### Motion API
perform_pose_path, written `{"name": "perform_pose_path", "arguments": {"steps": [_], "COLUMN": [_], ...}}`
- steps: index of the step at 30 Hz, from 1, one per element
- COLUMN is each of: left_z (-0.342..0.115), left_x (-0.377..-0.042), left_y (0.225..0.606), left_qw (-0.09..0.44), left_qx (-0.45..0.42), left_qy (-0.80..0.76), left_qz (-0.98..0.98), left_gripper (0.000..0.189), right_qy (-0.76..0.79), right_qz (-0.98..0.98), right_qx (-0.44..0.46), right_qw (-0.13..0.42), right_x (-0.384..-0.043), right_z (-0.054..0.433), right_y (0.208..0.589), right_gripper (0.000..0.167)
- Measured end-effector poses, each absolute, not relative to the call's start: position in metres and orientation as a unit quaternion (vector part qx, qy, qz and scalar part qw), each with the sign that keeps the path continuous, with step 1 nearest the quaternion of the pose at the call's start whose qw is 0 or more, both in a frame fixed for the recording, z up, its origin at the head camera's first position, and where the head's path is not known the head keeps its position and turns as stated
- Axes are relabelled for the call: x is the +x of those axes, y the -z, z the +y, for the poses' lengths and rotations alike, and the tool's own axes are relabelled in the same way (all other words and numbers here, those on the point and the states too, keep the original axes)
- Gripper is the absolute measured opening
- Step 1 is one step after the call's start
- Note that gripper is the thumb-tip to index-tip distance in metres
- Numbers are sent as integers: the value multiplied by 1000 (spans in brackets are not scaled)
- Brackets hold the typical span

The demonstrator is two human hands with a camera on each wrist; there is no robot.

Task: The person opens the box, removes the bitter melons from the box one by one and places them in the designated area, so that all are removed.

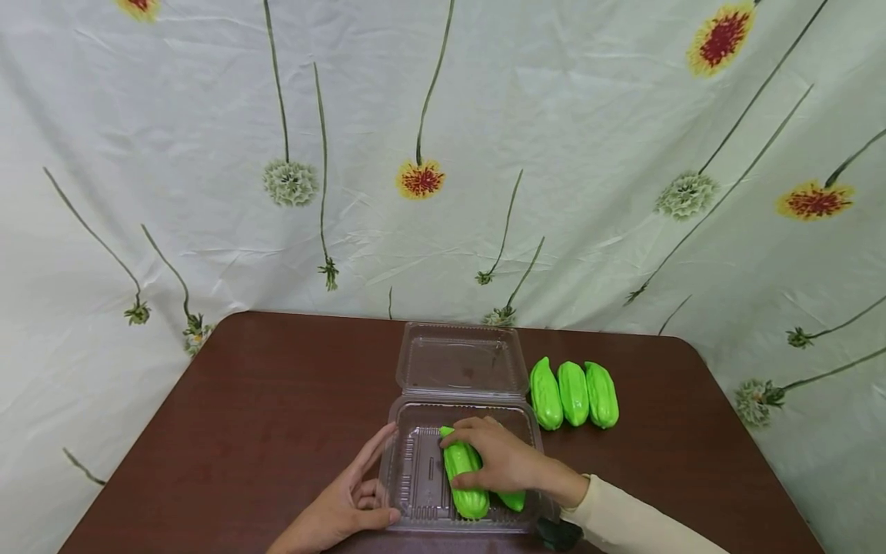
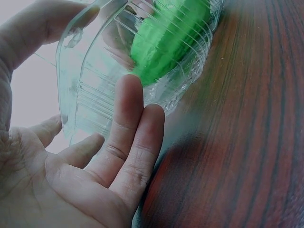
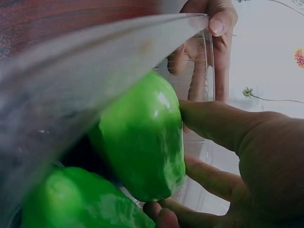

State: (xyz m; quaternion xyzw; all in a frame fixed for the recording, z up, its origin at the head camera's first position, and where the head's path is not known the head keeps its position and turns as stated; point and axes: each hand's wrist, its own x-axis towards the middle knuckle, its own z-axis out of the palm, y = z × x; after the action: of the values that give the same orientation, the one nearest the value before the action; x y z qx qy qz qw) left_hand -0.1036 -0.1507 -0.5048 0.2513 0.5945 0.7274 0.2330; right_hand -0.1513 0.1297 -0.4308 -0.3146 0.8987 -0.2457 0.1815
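Note:
A clear plastic clamshell container [image 1: 425, 523] lies with its lid [image 1: 462, 362] folded back. My left hand [image 1: 344, 500] holds its left rim, thumb over the edge and other fingers along the outer wall [image 2: 95, 104]. Inside the container, my right hand [image 1: 500, 458] grips a bright green ridged vegetable [image 1: 462, 469] that resembles a bitter melon, its thumb on the near part and fingers toward the pointed far end. A second green vegetable [image 1: 512, 500] lies to its right, partly hidden under that hand; in the right wrist view both vegetables [image 3: 142, 137] are close together.
Three more green vegetables [image 1: 573, 392] lie side by side on the dark red-brown table [image 1: 277, 415], right of the lid. A pale cloth with printed flowers [image 1: 588, 231] hangs behind the table. A dark object [image 1: 559, 532] shows beneath the right wrist.

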Motion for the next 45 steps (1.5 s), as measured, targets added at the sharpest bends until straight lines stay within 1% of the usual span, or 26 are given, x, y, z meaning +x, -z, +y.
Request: {"name": "perform_pose_path", "arguments": {"steps": [2,6,10,13,18,23,34,38,45], "left_z": [-151,-150,-149,-149,-149,-149,-149,-150,-150], "left_x": [-104,-104,-104,-104,-104,-103,-103,-103,-102], "left_y": [505,504,505,505,506,505,503,504,505], "left_qw": [230,226,233,239,235,231,230,230,226], "left_qx": [254,258,254,249,252,254,249,251,251], "left_qy": [-727,-726,-726,-727,-729,-729,-728,-729,-729], "left_qz": [595,596,595,594,591,593,596,594,595], "left_gripper": [107,108,108,107,107,108,107,107,107], "right_qy": [238,223,214,218,246,290,324,341,385], "right_qz": [901,906,907,904,897,885,880,876,862], "right_qx": [-310,-313,-324,-329,-319,-314,-309,-303,-297], "right_qw": [187,176,163,166,180,182,157,159,142], "right_x": [-151,-152,-152,-152,-153,-156,-160,-161,-163], "right_z": [128,126,124,123,123,127,131,136,148], "right_y": [431,432,434,433,430,429,420,416,413], "right_gripper": [48,48,47,47,48,48,49,49,50]}}
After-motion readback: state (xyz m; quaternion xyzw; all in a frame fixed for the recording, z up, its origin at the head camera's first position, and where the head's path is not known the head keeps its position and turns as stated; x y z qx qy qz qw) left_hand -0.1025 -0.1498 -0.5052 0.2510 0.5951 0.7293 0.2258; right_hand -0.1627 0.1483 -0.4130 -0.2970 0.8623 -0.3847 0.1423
